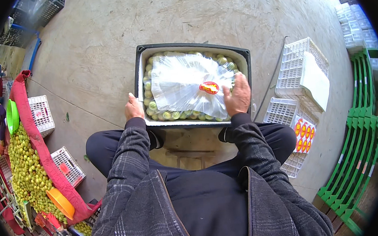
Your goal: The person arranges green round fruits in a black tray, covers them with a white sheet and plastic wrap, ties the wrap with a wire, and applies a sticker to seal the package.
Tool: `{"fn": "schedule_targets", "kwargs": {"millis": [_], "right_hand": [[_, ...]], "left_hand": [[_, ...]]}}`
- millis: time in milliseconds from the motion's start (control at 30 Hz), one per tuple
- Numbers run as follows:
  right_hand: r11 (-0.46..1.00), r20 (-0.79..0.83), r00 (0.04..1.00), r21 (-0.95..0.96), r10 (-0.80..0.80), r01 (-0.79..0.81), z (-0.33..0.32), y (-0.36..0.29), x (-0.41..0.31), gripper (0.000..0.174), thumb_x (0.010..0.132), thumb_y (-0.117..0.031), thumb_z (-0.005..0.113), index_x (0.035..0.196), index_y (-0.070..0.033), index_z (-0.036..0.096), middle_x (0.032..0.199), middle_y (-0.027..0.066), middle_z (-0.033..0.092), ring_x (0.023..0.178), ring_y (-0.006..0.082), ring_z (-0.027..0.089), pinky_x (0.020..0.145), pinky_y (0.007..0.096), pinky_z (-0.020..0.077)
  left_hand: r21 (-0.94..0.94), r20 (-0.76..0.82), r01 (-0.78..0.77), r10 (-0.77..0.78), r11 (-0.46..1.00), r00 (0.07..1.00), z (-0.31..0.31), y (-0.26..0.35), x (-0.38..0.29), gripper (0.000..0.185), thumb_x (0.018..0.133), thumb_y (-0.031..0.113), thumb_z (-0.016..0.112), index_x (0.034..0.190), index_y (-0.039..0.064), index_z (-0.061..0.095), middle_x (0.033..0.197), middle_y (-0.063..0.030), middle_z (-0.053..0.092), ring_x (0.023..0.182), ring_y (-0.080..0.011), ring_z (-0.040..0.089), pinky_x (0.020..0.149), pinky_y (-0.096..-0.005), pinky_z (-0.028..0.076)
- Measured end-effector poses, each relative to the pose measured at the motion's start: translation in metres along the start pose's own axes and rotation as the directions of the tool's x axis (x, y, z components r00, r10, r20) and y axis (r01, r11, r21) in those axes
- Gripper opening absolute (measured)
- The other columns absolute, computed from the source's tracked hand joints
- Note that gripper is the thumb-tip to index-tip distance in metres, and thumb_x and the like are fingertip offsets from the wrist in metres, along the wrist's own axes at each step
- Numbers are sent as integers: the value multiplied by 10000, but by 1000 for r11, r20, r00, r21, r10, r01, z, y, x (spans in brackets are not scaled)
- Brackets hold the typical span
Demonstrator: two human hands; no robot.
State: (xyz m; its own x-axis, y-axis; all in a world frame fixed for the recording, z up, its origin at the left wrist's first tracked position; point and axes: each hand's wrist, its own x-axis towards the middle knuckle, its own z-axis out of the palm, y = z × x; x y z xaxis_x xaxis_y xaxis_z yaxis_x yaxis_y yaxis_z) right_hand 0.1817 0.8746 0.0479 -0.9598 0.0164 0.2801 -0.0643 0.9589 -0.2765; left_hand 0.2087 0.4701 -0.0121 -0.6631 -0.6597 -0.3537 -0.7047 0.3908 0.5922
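Note:
In front of me is a black plastic crate (196,126) with a white liner (152,122), full of small round green fruit (175,115). A clear plastic sheet (172,85), creased and glaring with light, lies over the middle of the fruit. It bears a red and yellow oval sticker (209,88). My left hand (134,108) grips the crate's left side, its thumb up at the rim and its other fingers mostly hidden. My right hand (239,95) rests at the sheet's right edge, inside the right rim, thumb apart from the fingers; nothing shows in its grasp.
White plastic crates (294,68) lie to my right, one with a sheet of oval stickers (304,135). Beyond are green metal racks (358,126). At left, a red padded edge (36,141) borders heaped fruit (27,162), with an orange basin (61,203) and other people nearby.

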Motion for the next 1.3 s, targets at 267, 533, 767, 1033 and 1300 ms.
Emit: {"fn": "schedule_targets", "kwargs": {"millis": [267,533,767,1033,1300], "right_hand": [[987,184,974,-69,-131,146,25,-32,-7,745,920,-492,640,1484,-25,502,1594,188,409,1496,381,337,1225,520,229],[975,198,965,-107,-169,193,11,-62,21,720,909,-462,680,1451,-18,518,1551,216,436,1468,401,363,1205,541,248],[860,176,846,197,-504,471,53,-165,64,732,893,-419,697,1491,-55,482,1572,201,421,1488,390,343,1223,544,241],[866,322,805,157,-499,474,74,-172,74,808,877,-437,700,1538,-70,417,1583,188,414,1469,380,375,1207,568,246],[949,67,979,266,-191,166,5,-61,69,617,874,-237,734,1409,-9,528,1399,225,575,1292,389,543,1105,478,413]], "left_hand": [[76,-18,23,-22,997,1000,-6,23,-9,780,1060,583,263,1112,-34,738,1110,-303,709,1121,-491,640,958,-539,500],[81,-13,-23,24,996,1000,-10,40,-15,710,1061,549,274,1094,29,756,1077,-281,718,1072,-491,656,918,-568,507],[149,-23,30,-27,988,999,-14,58,-19,699,1068,545,276,1091,35,753,1062,-252,732,1047,-472,672,898,-553,523],[102,17,26,-27,994,999,-19,75,-22,663,1064,546,283,1121,84,755,1074,-217,740,1062,-454,671,917,-547,517],[157,23,127,-132,979,991,-8,81,-13,714,1063,556,251,1117,48,750,1115,-261,720,1119,-474,648,943,-575,487]]}}
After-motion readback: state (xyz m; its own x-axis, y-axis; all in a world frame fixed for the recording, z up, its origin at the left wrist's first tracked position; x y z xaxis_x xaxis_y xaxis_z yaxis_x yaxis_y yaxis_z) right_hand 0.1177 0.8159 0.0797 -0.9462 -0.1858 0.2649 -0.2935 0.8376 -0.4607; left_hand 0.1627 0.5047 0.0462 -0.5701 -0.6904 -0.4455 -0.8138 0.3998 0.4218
